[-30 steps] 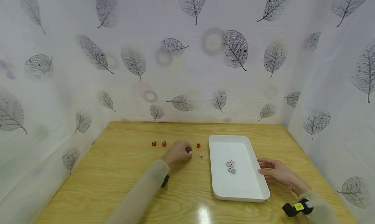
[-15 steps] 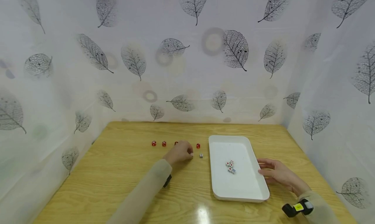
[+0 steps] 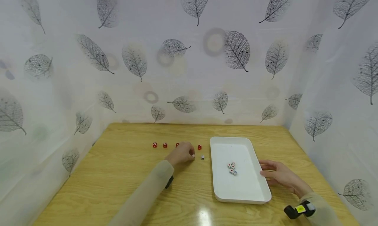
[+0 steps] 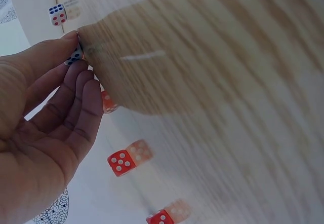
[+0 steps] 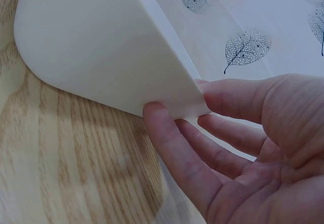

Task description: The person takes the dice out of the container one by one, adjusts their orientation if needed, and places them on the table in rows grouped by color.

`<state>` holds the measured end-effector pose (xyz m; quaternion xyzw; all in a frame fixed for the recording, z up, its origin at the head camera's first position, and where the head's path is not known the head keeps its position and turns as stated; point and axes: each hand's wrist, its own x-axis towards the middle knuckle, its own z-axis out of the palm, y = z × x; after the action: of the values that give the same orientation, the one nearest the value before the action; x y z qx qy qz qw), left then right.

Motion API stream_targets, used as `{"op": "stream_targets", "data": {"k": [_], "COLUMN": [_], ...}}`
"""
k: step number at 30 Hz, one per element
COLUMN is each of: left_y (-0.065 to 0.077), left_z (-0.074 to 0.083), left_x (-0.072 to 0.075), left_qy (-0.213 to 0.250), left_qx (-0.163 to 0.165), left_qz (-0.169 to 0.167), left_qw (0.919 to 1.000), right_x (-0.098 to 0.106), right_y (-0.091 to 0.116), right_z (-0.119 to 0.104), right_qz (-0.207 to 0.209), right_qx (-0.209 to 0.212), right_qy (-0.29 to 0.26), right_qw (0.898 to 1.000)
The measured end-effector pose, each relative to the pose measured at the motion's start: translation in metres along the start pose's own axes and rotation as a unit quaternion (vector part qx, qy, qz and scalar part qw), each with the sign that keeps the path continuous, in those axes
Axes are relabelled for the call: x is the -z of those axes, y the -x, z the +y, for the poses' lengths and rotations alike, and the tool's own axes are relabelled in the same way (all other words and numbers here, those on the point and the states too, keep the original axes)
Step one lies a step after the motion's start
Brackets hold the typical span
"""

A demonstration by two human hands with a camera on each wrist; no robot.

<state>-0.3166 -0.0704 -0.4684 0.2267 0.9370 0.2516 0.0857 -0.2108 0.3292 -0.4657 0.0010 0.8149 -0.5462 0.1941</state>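
Observation:
With thumb and fingertips my left hand [image 3: 181, 153] pinches a white die [image 4: 75, 57], down close to the tabletop and left of another white die [image 3: 202, 157]. Behind the hand runs a row of red dice: two at the left, one red die [image 3: 177, 144] partly covered by the hand, and one red die [image 3: 199, 147] to its right. My right hand [image 3: 282, 176] touches the right side of a white tray [image 3: 240, 193], its fingers fairly straight against the outer wall. Inside the tray lies a small cluster of several white dice [image 3: 231, 171].
All of this is on a wooden table [image 3: 118, 173]. A pale curtain [image 3: 189, 71] with leaf prints hangs at the back and along both sides. The tray takes up the table's right half, between the dice rows and the right hand.
The left hand has shifted slightly right and toward me, lowering the pinched die level with the other white one. A red die behind it has come partly into view. The right hand stays put.

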Motion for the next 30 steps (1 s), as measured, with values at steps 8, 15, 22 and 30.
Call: {"op": "stream_targets", "data": {"k": [8,15,22,30], "left_y": [0.000,0.002,0.009,0.000], "left_z": [-0.001,-0.001,0.003,0.020], "left_x": [-0.001,0.001,0.008,0.009], "left_qy": [-0.005,-0.002,0.048,0.023], "left_qx": [0.002,-0.003,0.042,-0.018], "left_qz": [-0.003,-0.003,0.015,0.063], "left_qw": [1.0000,1.0000,0.9979,0.9976], "right_x": [-0.002,-0.001,0.000,-0.001], "right_y": [0.001,0.001,0.001,0.001], "right_z": [0.000,-0.001,-0.001,-0.002], "right_qz": [0.003,-0.001,-0.001,0.003], "right_qx": [-0.003,0.001,0.001,-0.002], "right_qy": [0.001,-0.001,0.002,0.001], "right_qw": [1.000,1.000,1.000,1.000]}}
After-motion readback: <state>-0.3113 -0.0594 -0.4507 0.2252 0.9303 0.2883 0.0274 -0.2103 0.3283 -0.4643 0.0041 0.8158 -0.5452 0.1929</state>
